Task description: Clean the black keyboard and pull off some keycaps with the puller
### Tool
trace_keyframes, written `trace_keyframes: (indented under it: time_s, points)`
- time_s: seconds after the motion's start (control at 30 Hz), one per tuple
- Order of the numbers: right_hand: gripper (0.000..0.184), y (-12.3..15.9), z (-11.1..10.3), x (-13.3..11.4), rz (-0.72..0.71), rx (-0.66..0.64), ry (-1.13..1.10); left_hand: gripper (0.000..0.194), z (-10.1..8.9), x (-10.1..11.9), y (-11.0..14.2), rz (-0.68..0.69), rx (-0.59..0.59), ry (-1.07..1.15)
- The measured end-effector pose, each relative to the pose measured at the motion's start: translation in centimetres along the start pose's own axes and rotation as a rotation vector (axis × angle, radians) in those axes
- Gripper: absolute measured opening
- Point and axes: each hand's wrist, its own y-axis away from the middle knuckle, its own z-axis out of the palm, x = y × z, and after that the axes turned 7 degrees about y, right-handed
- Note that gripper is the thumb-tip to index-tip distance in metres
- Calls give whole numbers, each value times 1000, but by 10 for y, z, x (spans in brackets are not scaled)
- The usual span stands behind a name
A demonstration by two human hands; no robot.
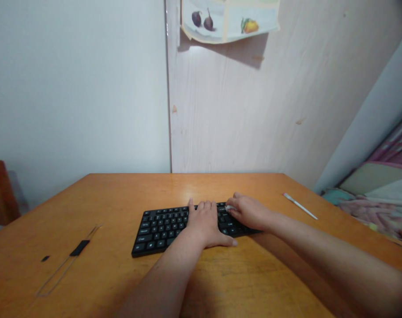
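A black keyboard (161, 229) lies on the wooden table, slightly askew. My left hand (205, 223) rests flat across its middle, fingers spread and thumb stretched to the right past the front edge. Over the keyboard's right part, my right hand (245, 211) is closed in a pinch on a small white wad (230, 208), perhaps tissue or cotton, pressed against the keys. The hand and forearm hide the keys at the right end.
To the left lie a wire keycap puller with a black handle (80, 248) and a small black keycap (46, 258). A thin white brush (300, 206) lies at the right of the table (137, 190). A wooden chair (2, 190) stands at far left, bedding (379, 207) at right.
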Motion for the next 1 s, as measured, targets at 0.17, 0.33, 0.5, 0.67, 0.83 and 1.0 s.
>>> trace_keyframes:
  time_s: [0.17,0.33,0.5,0.67,0.83,1.0]
  points:
    - [20,20,-5,-4,-41,-32,-8,130,-1,1,0,0,-17,-43]
    - [18,41,-5,-9,-37,-44,-34,129,-2,1,1,-6,-32,-42]
    - [20,64,-8,-17,-23,-37,-39,131,-1,0,1,-15,-53,-56]
    - [19,67,-20,-2,-126,-48,-187,129,-1,0,1,-17,-39,-53]
    - [22,38,-20,27,28,43,-289,134,-2,1,1,-31,-47,-57]
    - [24,0,-16,37,82,49,-202,135,-1,0,3,-28,-45,-37]
